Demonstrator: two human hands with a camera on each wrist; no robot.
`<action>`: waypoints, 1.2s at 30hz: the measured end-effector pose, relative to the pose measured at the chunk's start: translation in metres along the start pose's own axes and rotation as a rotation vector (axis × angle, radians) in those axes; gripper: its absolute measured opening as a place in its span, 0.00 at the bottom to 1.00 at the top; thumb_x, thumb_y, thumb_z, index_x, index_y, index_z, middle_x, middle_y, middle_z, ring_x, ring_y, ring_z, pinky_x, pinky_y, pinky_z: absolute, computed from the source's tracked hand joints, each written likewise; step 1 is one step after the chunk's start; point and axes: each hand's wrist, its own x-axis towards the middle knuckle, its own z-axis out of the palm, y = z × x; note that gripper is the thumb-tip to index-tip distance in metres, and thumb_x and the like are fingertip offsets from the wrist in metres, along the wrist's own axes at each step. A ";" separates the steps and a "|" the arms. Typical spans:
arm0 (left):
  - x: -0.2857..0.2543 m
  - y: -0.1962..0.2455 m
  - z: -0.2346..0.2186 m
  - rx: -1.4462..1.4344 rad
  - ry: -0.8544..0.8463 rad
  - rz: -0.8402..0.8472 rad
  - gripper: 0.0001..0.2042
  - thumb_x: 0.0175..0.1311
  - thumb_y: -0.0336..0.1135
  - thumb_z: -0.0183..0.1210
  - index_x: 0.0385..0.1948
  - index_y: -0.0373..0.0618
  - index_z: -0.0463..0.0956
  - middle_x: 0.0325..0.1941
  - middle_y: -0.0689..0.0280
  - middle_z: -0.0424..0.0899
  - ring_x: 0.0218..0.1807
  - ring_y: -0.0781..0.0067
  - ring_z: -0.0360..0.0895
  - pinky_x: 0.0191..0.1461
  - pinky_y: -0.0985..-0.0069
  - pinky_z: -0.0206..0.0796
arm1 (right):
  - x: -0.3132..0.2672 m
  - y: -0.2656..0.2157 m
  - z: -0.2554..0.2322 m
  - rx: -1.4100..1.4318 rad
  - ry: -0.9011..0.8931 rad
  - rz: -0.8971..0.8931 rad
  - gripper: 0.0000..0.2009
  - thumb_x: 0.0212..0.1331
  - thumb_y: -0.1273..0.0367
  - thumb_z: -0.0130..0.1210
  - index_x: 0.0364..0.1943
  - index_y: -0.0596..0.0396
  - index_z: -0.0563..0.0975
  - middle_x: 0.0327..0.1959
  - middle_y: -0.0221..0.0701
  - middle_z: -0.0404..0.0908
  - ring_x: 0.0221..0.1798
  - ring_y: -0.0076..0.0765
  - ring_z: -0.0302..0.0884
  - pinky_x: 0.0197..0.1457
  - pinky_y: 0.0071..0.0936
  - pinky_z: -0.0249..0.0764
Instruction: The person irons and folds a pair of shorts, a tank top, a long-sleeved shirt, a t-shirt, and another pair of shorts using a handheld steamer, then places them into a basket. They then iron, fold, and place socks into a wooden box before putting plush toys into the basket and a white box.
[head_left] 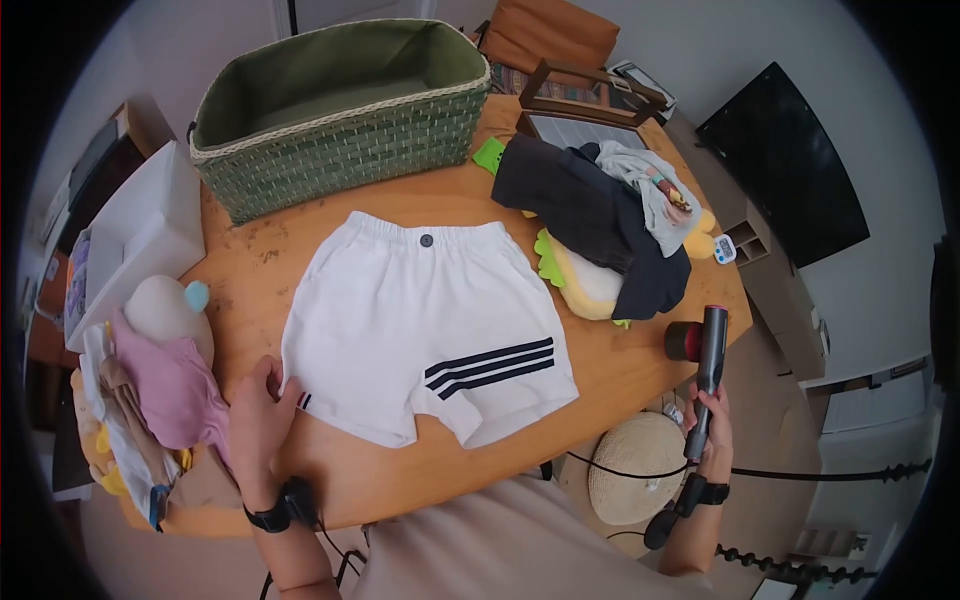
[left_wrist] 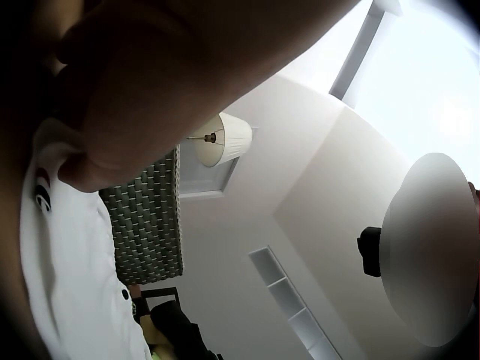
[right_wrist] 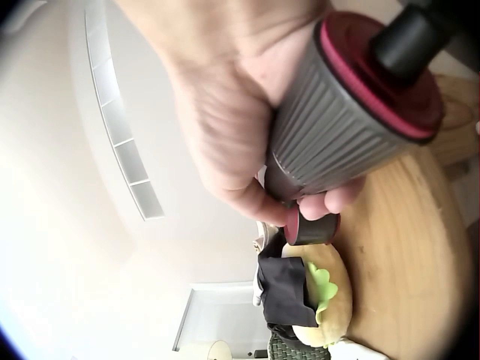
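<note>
White shorts (head_left: 420,290) with a buttoned elastic waistband and black stripes on one leg lie spread flat on the wooden table (head_left: 640,360). My left hand (head_left: 258,412) pinches the hem of the left-hand leg, beside a small striped tag; fabric shows bunched between thumb and fingers in the left wrist view. Off the table's right edge, my right hand (head_left: 714,425) grips the grey handle of a hair dryer (head_left: 712,350). Its round head with red trim points left, towards the tabletop. From the ribbed handle base (right_wrist: 352,120), a black cord runs out.
A green woven basket (head_left: 340,150) stands at the back. Dark and grey clothes (head_left: 600,210) lie over a plush toy (head_left: 582,280) at the right. More clothes and a pale plush toy (head_left: 165,310) crowd the left, by a white bin (head_left: 150,240). A straw hat (head_left: 635,470) sits below the edge.
</note>
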 end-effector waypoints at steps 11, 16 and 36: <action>-0.001 0.002 -0.004 -0.042 0.007 -0.020 0.09 0.59 0.32 0.61 0.27 0.38 0.70 0.17 0.60 0.69 0.20 0.69 0.65 0.28 0.68 0.60 | -0.004 0.028 0.041 0.956 -0.350 0.182 0.25 0.66 0.76 0.49 0.66 0.61 0.58 0.39 0.32 0.65 0.18 0.23 0.64 0.18 0.19 0.67; -0.002 -0.003 -0.002 -0.012 0.019 0.000 0.09 0.59 0.32 0.61 0.28 0.38 0.70 0.17 0.60 0.69 0.21 0.69 0.66 0.28 0.68 0.61 | 0.008 0.061 0.059 1.461 -0.403 0.173 0.26 0.67 0.72 0.50 0.66 0.65 0.57 0.37 0.31 0.67 0.19 0.23 0.66 0.20 0.21 0.67; -0.004 -0.004 -0.002 -0.101 0.039 0.018 0.10 0.70 0.34 0.58 0.34 0.37 0.69 0.23 0.54 0.74 0.25 0.63 0.73 0.32 0.65 0.65 | 0.132 0.007 0.012 -1.445 0.395 0.026 0.38 0.74 0.41 0.34 0.56 0.67 0.76 0.47 0.61 0.83 0.57 0.68 0.79 0.60 0.52 0.72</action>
